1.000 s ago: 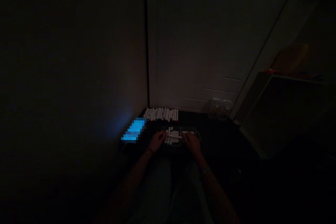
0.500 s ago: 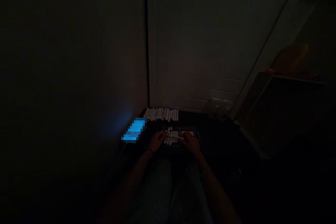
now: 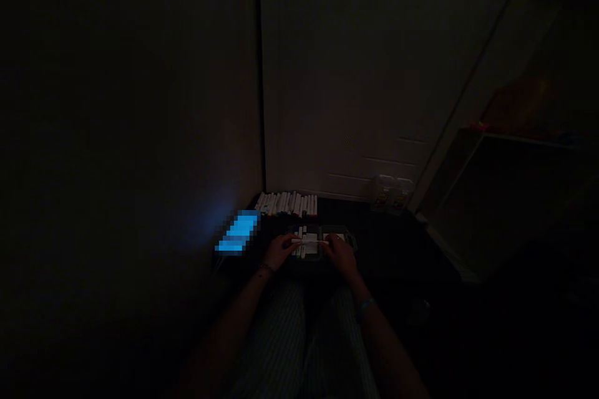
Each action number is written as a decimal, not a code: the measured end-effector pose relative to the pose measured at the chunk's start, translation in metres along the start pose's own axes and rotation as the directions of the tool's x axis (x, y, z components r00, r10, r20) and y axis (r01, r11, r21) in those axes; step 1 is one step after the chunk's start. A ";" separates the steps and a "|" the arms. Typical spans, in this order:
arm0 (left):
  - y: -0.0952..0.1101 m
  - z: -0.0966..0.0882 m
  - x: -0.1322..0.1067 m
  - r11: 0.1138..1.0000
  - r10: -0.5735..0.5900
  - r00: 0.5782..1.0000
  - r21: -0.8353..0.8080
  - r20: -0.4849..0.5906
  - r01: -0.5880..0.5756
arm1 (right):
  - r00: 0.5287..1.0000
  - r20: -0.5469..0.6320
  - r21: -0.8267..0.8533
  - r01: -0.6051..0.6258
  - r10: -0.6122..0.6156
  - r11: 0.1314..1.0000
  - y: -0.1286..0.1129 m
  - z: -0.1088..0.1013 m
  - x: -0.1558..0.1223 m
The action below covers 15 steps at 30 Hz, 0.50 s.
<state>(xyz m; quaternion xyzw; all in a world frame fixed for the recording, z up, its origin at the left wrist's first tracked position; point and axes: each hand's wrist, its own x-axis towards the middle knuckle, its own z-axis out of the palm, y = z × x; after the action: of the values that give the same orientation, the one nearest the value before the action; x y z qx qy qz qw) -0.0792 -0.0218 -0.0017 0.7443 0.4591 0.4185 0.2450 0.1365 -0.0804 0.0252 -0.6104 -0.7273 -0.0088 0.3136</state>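
The scene is very dark. A thin white marker [image 3: 309, 242] lies level between my two hands, above an open clear plastic case [image 3: 350, 234]. My left hand [image 3: 279, 250] pinches the marker's left end. At its other end the fingers of my right hand [image 3: 341, 254] are closed on it. Several white markers [image 3: 302, 251] lie side by side in the left half of the case, with a white card or paper beside them. Another white piece, partly covered by my right hand, is in the right half.
A row of white markers [image 3: 285, 202] lies along the wall at the back of the dark table. To the left glows a blurred blue screen [image 3: 238, 232]. Two clear containers [image 3: 393, 193] stand at the back right. A shelf [image 3: 524, 137] is farther right.
The marker between my hands has gone from slightly tilted to nearly level. My hands have barely shifted, and the camera view has moved a little.
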 end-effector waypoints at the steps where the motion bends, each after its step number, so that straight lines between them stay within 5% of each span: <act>1: 0.001 0.000 0.000 1.000 -0.003 1.000 0.003 0.004 0.003 | 1.000 -0.001 0.006 0.004 -0.004 1.000 0.000 0.000 0.000; 15: 0.002 0.000 0.000 0.998 -0.061 0.998 -0.016 -0.019 0.061 | 0.999 0.039 -0.009 0.037 -0.036 0.999 -0.002 -0.002 0.002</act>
<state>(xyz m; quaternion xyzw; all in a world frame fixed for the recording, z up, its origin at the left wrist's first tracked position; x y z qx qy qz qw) -0.0781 -0.0230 -0.0002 0.7238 0.4810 0.4217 0.2588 0.1357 -0.0801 0.0279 -0.5987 -0.7442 -0.0063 0.2961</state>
